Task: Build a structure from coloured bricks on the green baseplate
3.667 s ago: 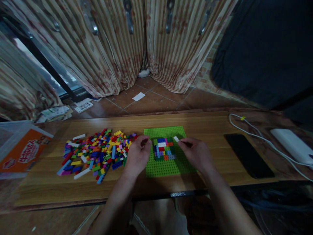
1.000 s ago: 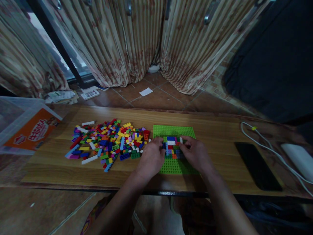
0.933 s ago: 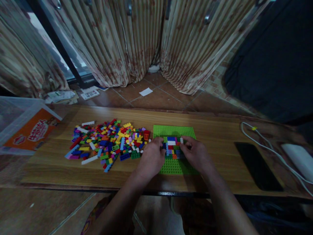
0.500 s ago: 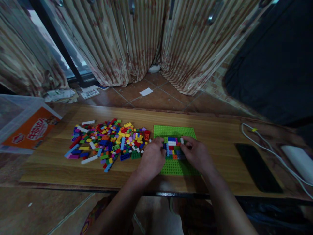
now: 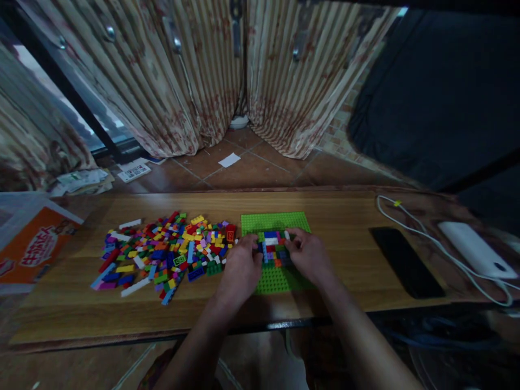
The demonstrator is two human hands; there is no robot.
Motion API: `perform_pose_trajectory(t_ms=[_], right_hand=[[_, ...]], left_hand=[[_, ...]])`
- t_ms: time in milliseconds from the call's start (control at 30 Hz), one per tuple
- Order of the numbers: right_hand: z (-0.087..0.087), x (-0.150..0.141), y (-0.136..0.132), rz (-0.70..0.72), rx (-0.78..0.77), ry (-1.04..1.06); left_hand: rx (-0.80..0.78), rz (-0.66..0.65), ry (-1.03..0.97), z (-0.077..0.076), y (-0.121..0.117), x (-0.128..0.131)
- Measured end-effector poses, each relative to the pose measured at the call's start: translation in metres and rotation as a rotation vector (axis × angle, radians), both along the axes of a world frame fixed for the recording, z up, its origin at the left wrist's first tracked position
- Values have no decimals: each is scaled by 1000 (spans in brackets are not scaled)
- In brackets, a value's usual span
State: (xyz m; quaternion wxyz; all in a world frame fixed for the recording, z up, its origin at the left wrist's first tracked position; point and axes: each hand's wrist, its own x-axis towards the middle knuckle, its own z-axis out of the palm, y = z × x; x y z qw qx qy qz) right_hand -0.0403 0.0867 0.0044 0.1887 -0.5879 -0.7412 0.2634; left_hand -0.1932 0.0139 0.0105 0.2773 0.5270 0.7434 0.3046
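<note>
A green baseplate [image 5: 274,281] lies on the wooden table, with a patch of joined toy bricks [image 5: 280,253] in blue, white, red, green and orange on its middle. My right hand [image 5: 309,254] is closed at the patch's right side, a small white brick [image 5: 287,235] between thumb and forefinger. On the left side of the patch, my left hand [image 5: 242,265] has its fingers curled in, close to dark blue bricks. Whether it grips a piece is hidden by the fingers.
Left of the baseplate spreads a pile of loose coloured bricks [image 5: 156,254]. A clear box with an orange label [image 5: 38,246] stands at the far left. To the right lie a black phone [image 5: 406,262], a white power bank [image 5: 475,249] and a white cable [image 5: 420,230].
The camera view has shifted, so the table and everything on it appear further left. Both hands stay at the brick patch, and the white brick is still in my right fingers.
</note>
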Motion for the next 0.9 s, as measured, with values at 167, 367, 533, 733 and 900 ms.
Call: perform_pose_trajectory(t_ms=[167, 367, 533, 733, 900], right_hand=[[0, 0, 0, 21, -32, 72], [0, 9, 0, 28, 8, 66], [1, 15, 2, -48, 77, 120], [-3, 9, 3, -2, 0, 117], [-4, 9, 4, 2, -21, 118]], left_hand=[[3, 12, 6, -1, 1, -1], [6, 7, 9, -1, 1, -3], [15, -12, -3, -1, 2, -4], [1, -9, -8, -2, 1, -3], [17, -12, 13, -3, 1, -3]])
